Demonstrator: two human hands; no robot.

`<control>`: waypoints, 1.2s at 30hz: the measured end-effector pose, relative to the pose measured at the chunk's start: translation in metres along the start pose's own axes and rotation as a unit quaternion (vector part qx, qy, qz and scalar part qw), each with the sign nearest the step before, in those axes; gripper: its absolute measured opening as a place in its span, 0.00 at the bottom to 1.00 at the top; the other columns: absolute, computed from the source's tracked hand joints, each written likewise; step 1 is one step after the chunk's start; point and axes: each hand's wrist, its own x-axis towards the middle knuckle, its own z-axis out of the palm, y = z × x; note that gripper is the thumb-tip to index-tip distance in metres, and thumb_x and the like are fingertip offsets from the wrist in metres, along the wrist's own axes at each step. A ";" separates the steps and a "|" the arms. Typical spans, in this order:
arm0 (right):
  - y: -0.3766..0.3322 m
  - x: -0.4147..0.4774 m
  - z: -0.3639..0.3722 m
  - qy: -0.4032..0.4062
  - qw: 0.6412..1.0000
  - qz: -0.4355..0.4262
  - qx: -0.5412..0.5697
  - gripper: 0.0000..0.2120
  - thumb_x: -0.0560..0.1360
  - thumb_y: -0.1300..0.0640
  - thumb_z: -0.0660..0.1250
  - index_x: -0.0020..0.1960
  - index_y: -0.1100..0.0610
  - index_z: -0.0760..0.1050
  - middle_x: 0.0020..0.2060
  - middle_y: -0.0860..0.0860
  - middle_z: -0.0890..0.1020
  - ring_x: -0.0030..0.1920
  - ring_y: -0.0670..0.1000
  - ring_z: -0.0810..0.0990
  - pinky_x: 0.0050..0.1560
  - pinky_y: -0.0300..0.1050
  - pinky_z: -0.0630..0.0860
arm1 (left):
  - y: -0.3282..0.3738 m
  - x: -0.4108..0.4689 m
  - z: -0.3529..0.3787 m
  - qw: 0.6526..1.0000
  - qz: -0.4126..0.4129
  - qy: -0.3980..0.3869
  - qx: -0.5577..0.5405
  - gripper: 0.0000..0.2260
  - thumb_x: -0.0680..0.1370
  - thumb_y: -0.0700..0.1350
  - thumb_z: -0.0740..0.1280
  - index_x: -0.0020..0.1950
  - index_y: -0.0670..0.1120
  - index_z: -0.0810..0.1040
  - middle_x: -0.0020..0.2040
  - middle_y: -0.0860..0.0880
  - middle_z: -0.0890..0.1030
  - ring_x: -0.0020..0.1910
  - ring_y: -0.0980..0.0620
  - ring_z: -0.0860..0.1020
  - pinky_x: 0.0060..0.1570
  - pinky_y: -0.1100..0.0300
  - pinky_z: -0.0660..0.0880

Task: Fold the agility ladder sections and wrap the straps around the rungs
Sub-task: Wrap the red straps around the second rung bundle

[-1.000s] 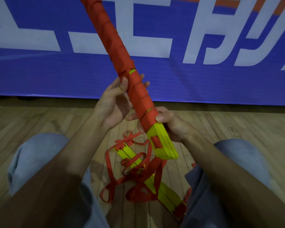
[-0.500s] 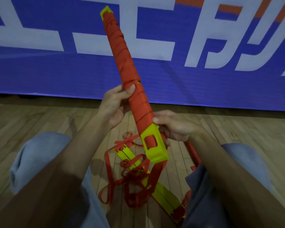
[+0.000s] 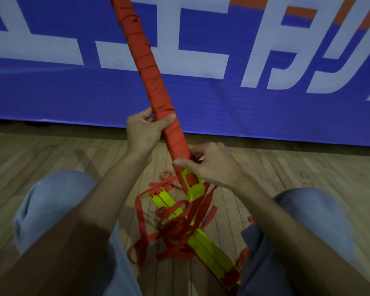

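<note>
The head view looks down at two bare hands holding a long bundle of ladder rungs (image 3: 149,67). Red strap is wound round and round it. The bundle leans up and to the left, and its top reaches the top edge of the picture. Half a second ago the top sat lower against the blue banner (image 3: 265,107).

The left hand (image 3: 143,133) grips the bundle near its lower part, with the thumb curled across the front. It holds the same spot as before.

The right hand (image 3: 209,165) is lower down, just above the yellow end (image 3: 193,189). Its thumb and curled fingers pinch the red strap at the last wrap. A second ago the yellow end showed its stacked edges. Now its flat face with the slot looks up at the camera.

More red straps (image 3: 173,233) hang from the yellow end and lie in a tangle on the wooden floor (image 3: 51,159). They lie over two more yellow rungs (image 3: 209,251) lying flat between the knees (image 3: 58,201). The pile on the floor looks much the same as before
</note>
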 end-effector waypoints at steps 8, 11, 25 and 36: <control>-0.007 -0.003 0.017 0.055 0.997 0.025 -0.047 0.20 0.67 0.37 0.73 0.30 0.50 0.71 0.23 0.45 0.73 0.26 0.44 0.73 0.29 0.39 0.64 | 0.001 -0.010 0.004 0.997 0.036 -0.008 0.074 0.10 0.70 0.45 0.77 0.48 0.53 0.82 0.34 0.44 0.76 0.34 0.55 0.75 0.37 0.59 0.78; -0.005 -0.005 0.010 0.053 0.990 0.021 0.130 0.12 0.70 0.50 0.76 0.31 0.49 0.77 0.21 0.42 0.77 0.23 0.40 0.75 0.28 0.31 0.66 | 0.012 -0.014 0.005 0.999 0.021 -0.026 0.024 0.08 0.75 0.45 0.72 0.54 0.48 0.83 0.38 0.46 0.82 0.37 0.52 0.80 0.40 0.55 0.81; 0.007 0.001 0.000 -0.150 0.850 -0.084 0.498 0.31 0.60 0.38 0.77 0.52 0.60 0.81 0.42 0.54 0.86 0.44 0.49 0.85 0.43 0.40 0.79 | 0.029 -0.014 -0.006 0.945 -0.015 -0.277 -0.173 0.17 0.66 0.48 0.73 0.54 0.47 0.83 0.47 0.49 0.85 0.45 0.53 0.83 0.42 0.59 0.80; 0.012 -0.001 0.012 -0.094 0.866 -0.044 0.490 0.21 0.63 0.39 0.76 0.47 0.55 0.85 0.41 0.56 0.86 0.40 0.53 0.85 0.40 0.42 0.80 | 0.020 -0.005 -0.016 0.960 0.013 -0.260 -0.103 0.21 0.65 0.42 0.79 0.56 0.42 0.77 0.44 0.51 0.84 0.43 0.54 0.83 0.38 0.58 0.80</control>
